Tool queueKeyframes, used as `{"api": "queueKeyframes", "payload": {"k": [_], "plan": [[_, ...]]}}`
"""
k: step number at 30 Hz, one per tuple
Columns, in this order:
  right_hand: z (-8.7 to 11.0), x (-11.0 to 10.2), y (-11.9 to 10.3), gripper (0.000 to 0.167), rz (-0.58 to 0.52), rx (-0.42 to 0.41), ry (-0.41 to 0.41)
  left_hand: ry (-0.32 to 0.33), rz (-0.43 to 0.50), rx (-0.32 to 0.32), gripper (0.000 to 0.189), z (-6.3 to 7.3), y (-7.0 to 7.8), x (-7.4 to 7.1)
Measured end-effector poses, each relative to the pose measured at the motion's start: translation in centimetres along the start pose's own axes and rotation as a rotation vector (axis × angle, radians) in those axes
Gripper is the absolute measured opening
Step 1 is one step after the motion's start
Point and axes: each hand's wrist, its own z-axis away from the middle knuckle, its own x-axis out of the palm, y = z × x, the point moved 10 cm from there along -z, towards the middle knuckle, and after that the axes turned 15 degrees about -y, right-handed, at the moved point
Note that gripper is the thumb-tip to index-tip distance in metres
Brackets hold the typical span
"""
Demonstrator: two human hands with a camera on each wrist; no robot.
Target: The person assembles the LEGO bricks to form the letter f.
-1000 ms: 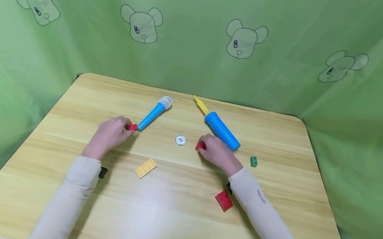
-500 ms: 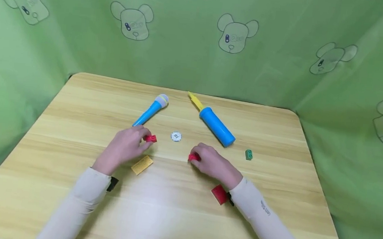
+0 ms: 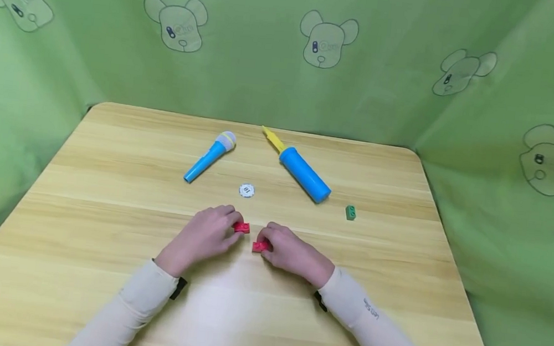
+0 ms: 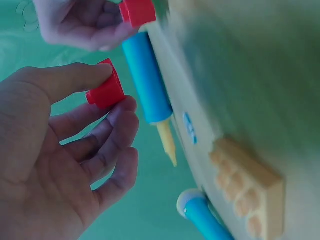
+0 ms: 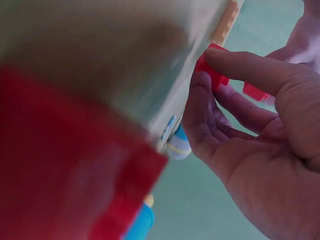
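Near mid-frame, left hand (image 3: pixel 203 238) and right hand (image 3: pixel 293 254) side by side

Across the lower right of the head view, a cream fabric sleeve (image 3: pixel 381 339) bears small lettering that seems to read "Let's Slim". Above the centre, a round white scalloped token (image 3: pixel 247 191) shows the number 10. Pale bear heads (image 3: pixel 182 27) printed on the green fabric curtain (image 3: pixel 245 89) carry faint words too blurred to make out.

Just below the centre, the left thumb and fingers pinch a small red plastic brick (image 3: pixel 242 227); the right ones are clamped on a second small red plastic brick (image 3: pixel 260 247), slightly lower, a narrow gap between the two.

Farther up lie a blue toy microphone (image 3: pixel 210 157) with a grey head and a blue cylinder with a yellow tapered end (image 3: pixel 305 174); a small green studded brick (image 3: pixel 350 212) sits right of centre. A yellow-orange studded block (image 4: pixel 255 182) stands lower right in the left wrist view, and a larger red block (image 5: pixel 65 160) fills the right wrist view's lower left.

The pale wood-grain desk (image 3: pixel 77 220) meets the curtain along its far edge; its surface stretches widely below the hands.
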Motion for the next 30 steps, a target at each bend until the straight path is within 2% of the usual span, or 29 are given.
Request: {"api": "queueKeyframes", "payload": {"k": [5, 16, 24, 30], "plan": [[-0.4, 0.9, -0.2, 0.014, 0.011, 0.004, -0.026, -0.017, -0.005, 0.016, 0.015, -0.3, 0.8, 0.9], [-0.4, 1.2, -0.2, 0.017, 0.031, 0.020, -0.047, -0.041, 0.024, 0.027, 0.014, -0.6, 1.5, 1.9], [1.1, 0.1, -0.1, 0.031, 0.016, 0.018, 0.016, -0.074, 0.029, 0.039, 0.015, -0.7, 2.2, 2.4], [1.4, -0.2, -0.4, 0.030, 0.048, -0.042, 0.037, -0.067, 0.022, 0.070, 0.015, -0.7, 2.9, 2.5]]}}
